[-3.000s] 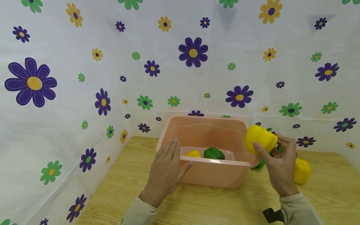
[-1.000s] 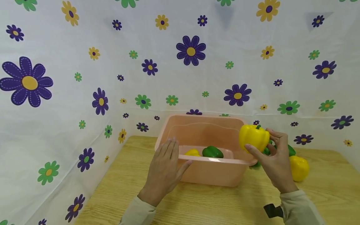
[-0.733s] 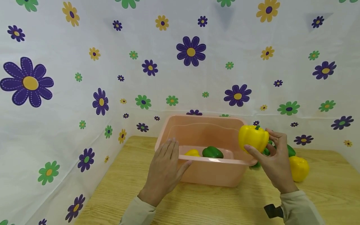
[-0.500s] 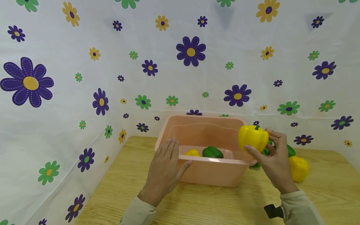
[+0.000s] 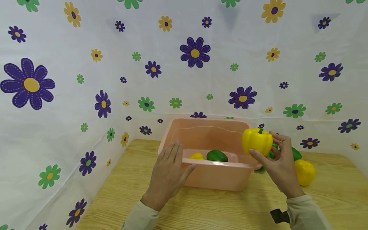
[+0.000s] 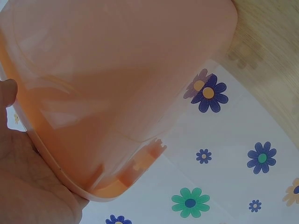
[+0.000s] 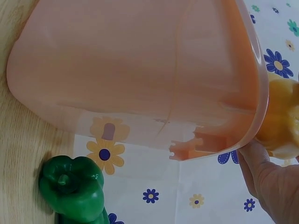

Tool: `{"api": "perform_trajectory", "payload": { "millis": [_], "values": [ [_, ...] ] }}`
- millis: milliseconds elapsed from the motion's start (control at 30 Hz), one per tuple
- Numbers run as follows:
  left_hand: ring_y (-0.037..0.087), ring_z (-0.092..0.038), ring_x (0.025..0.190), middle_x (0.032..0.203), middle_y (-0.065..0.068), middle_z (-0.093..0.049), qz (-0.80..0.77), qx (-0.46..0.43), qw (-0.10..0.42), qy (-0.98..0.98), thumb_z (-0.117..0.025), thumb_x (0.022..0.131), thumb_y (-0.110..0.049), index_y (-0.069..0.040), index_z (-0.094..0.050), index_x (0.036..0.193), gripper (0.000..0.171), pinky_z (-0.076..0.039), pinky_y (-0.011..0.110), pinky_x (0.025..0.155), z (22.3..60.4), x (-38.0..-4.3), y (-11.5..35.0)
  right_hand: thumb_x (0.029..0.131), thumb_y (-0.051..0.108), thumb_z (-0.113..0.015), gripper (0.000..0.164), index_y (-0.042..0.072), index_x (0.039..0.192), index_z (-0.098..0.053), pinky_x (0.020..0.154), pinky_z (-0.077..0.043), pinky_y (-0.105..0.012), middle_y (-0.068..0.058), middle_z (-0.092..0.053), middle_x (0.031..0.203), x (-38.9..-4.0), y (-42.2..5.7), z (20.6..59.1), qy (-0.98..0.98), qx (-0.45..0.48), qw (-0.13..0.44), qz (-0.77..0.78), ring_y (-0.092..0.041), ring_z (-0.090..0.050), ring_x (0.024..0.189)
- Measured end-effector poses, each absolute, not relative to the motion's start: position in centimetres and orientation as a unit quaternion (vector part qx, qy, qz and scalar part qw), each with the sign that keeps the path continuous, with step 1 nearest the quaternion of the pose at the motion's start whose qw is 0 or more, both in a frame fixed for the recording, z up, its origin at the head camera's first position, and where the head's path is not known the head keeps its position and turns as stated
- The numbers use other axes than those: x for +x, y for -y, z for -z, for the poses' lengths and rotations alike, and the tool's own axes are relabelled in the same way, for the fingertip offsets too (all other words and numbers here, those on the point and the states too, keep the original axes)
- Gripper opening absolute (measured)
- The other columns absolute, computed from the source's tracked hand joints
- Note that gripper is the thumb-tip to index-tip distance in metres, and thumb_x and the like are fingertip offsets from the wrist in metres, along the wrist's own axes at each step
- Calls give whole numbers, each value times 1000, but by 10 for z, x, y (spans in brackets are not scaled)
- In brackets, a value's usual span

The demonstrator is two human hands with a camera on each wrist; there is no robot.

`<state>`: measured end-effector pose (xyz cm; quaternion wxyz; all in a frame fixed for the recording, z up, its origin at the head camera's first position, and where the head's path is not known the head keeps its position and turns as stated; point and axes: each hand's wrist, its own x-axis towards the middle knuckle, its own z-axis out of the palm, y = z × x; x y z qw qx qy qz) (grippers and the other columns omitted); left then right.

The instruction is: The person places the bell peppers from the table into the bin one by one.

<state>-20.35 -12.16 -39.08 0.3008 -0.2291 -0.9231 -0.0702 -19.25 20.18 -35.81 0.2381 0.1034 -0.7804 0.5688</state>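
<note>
We see flowered sheeting (image 5: pixel 219 76) behind the tub (image 5: pixel 215 177), the table (image 5: pixel 212 210) beneath. At the tub's right rim, the right hand (image 5: pixel 283 171) pinches a pepper (image 5: pixel 256 141), stem up, axis near-vertical; the left hand (image 5: pixel 167 174), straight-fingered, touches the tub.

Your sleeves (image 5: pixel 142 216) were plain beige, wrist-length; black angular piece (image 5: pixel 279 216) stuck out beside your right cuff (image 5: pixel 299 201).

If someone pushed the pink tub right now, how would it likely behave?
The tub would probably slide rather than tip, given its wide, low shape. Its thin-looking walls suggest something light and slightly bendy. Its glossy rim could feel slippery.
</note>
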Motion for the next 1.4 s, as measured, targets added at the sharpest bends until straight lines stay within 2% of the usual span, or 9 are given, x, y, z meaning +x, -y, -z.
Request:
{"api": "perform_trajectory", "payload": {
  "millis": [867,967,1200,1400],
  "values": [
    [38,-46,139,150,25,-47,70,-231,303,922,-55,101,-53,10,-48,144,77,-32,48,119,390,-203,121,92,5,-75,80,1,150,-20,87,-51,-13,-21,-32,151,-193,-203,358,787,114,229,-561,-46,-49,128],
    [37,-45,140,150,25,-47,69,-231,300,923,-54,101,-53,9,-47,145,77,-32,48,119,390,-203,121,92,5,-75,79,2,150,-21,88,-51,-14,-20,-33,149,-193,-203,358,786,115,229,-562,-41,-51,127],
    [37,-46,140,150,24,-47,67,-232,303,922,-52,102,-54,9,-48,145,76,-32,48,119,391,-204,121,92,4,-74,77,7,151,-25,87,-52,-15,-14,-37,143,-192,-202,358,782,120,227,-568,-8,-56,117],
    [37,-45,140,151,24,-47,69,-232,302,922,-52,102,-54,9,-47,145,76,-31,47,119,391,-203,122,92,4,-74,77,11,152,-26,85,-54,-15,-12,-38,139,-192,-202,359,782,119,223,-569,-4,-57,113]
  ]
}}
